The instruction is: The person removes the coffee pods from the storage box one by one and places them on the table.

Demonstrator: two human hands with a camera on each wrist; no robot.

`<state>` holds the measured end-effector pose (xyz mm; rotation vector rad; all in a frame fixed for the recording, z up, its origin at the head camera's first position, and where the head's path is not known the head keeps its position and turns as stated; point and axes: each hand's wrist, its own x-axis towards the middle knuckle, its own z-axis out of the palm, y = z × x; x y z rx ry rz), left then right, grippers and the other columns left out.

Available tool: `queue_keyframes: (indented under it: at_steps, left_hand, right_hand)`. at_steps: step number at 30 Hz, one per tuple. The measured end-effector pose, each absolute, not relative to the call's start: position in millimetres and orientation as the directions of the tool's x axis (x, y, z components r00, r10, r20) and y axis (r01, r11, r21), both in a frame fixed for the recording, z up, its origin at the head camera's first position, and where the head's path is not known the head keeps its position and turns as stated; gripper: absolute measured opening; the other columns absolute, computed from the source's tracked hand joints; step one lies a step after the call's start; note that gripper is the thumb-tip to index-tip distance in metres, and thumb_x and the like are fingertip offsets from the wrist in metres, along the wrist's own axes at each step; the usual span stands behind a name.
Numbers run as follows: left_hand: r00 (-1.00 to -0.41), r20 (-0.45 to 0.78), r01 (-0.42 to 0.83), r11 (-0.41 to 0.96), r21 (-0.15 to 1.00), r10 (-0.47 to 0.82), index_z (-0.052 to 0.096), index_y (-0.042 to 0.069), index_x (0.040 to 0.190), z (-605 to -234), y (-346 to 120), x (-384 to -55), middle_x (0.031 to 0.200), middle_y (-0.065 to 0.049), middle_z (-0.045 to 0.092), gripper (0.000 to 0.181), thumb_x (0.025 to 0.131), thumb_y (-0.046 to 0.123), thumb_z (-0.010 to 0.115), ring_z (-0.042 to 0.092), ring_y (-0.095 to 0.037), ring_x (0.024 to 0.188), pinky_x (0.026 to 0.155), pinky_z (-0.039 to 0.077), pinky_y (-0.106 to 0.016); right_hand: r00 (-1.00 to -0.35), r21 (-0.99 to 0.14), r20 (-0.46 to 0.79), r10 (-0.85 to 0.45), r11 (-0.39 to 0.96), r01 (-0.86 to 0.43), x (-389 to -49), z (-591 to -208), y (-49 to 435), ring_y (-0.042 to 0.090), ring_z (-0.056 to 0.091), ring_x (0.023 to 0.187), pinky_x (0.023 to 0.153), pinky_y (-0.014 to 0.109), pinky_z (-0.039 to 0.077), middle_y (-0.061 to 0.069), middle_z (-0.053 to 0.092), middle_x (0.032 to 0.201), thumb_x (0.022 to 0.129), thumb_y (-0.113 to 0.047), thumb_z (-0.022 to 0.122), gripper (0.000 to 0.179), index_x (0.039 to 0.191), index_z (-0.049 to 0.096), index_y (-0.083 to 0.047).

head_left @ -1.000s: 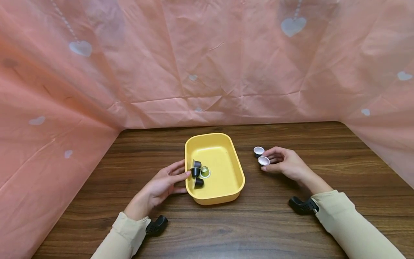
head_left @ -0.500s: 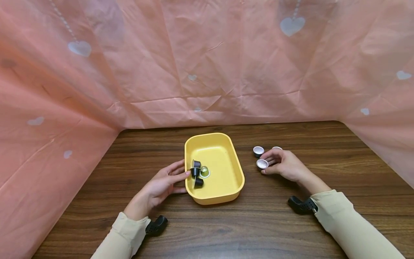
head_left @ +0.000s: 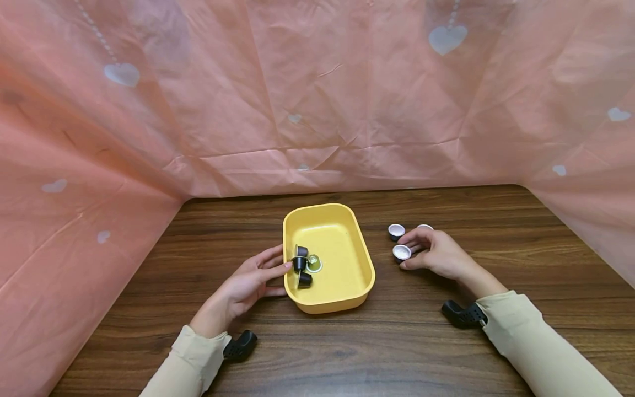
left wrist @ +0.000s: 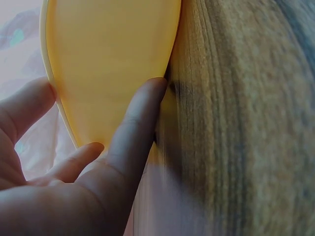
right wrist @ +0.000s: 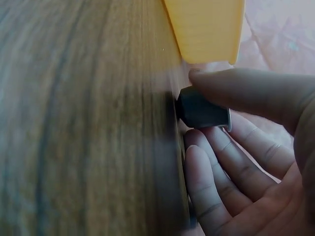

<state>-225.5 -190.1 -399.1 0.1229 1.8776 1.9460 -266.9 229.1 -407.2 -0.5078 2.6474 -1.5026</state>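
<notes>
A yellow rectangular tub point(head_left: 347, 300) stands on the table, with three dark coffee capsules point(head_left: 300, 264) along its left inner wall and a green capsule point(head_left: 313, 262) beside them. My left hand point(head_left: 248, 282) steadies the tub from the left, thumb at the rim and spread, mostly straight fingers point(left wrist: 135, 123) along the outer wall. To the right of the tub, my right hand point(head_left: 441, 256) pinches a dark capsule point(right wrist: 202, 109) between thumb and fingers, its pale lid up, low over the table. Another capsule point(head_left: 396, 232) stands just behind it; a third, with its lid point(head_left: 425, 226) showing, is partly hidden by the hand.
The brown wooden table point(head_left: 317, 353) reaches back to a pink curtain point(head_left: 317, 110) with pale hearts, which also hangs at both sides. Black wrist devices point(head_left: 463, 315) sit at both cuffs.
My right hand and the capsule in it have shifted slightly toward me and to the left. A lid behind that hand has come into sight. My left hand and the tub stay put.
</notes>
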Motion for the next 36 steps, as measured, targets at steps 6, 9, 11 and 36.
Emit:
queue_keyframes:
  at_steps: [6, 9, 11, 36]
  left_hand:
    - [-0.904, -0.235, -0.249, 0.007, 0.969, 0.356, 0.027, 0.011, 0.171, -400, -190, -225, 0.173, -0.02, 0.035, 0.074, 0.108, 0.016, 0.065, 0.059, -0.026, 0.138, 0.103, 0.062, -0.046]
    - [-0.906, -0.243, -0.257, 0.005, 0.966, 0.347, 0.029, 0.013, 0.171, -400, -189, -225, 0.173, -0.018, 0.037, 0.073, 0.107, 0.015, 0.066, 0.06, -0.025, 0.137, 0.102, 0.063, -0.046]
    - [-0.906, -0.243, -0.257, 0.007, 0.966, 0.347, 0.029, 0.013, 0.17, -400, -188, -225, 0.173, -0.018, 0.037, 0.073, 0.107, 0.016, 0.066, 0.06, -0.025, 0.137, 0.103, 0.062, -0.047]
    - [-0.905, -0.232, -0.246, 0.008, 0.969, 0.357, 0.027, 0.011, 0.171, -399, -189, -226, 0.173, -0.021, 0.035, 0.073, 0.108, 0.016, 0.064, 0.058, -0.026, 0.138, 0.104, 0.062, -0.047]
  right_hand:
    - [-0.947, -0.831, 0.1, -0.305, 0.497, -0.248, -265, -402, 230, 0.006, 0.07, 0.095, 0.082, 0.018, 0.056, 0.015, 0.079, 0.11, 0.079, -0.01, 0.093, 0.051, 0.124, 0.071, 0.003]
    - [-0.949, -0.814, 0.091, -0.303, 0.526, -0.246, -264, -395, 235, 0.01, 0.072, 0.096, 0.082, 0.02, 0.059, 0.016, 0.079, 0.114, 0.082, -0.015, 0.093, 0.052, 0.127, 0.071, 0.002]
    - [-0.952, -0.799, 0.097, -0.292, 0.547, -0.249, -262, -387, 242, 0.012, 0.073, 0.097, 0.081, 0.021, 0.059, 0.016, 0.079, 0.117, 0.085, -0.02, 0.092, 0.052, 0.129, 0.071, -0.001]
    - [-0.949, -0.96, 0.221, -0.224, 0.124, -0.253, -260, -340, 258, 0.003, 0.077, 0.109, 0.096, 0.012, 0.055, -0.007, 0.083, 0.117, 0.101, -0.008, 0.076, 0.03, 0.131, 0.074, -0.009]
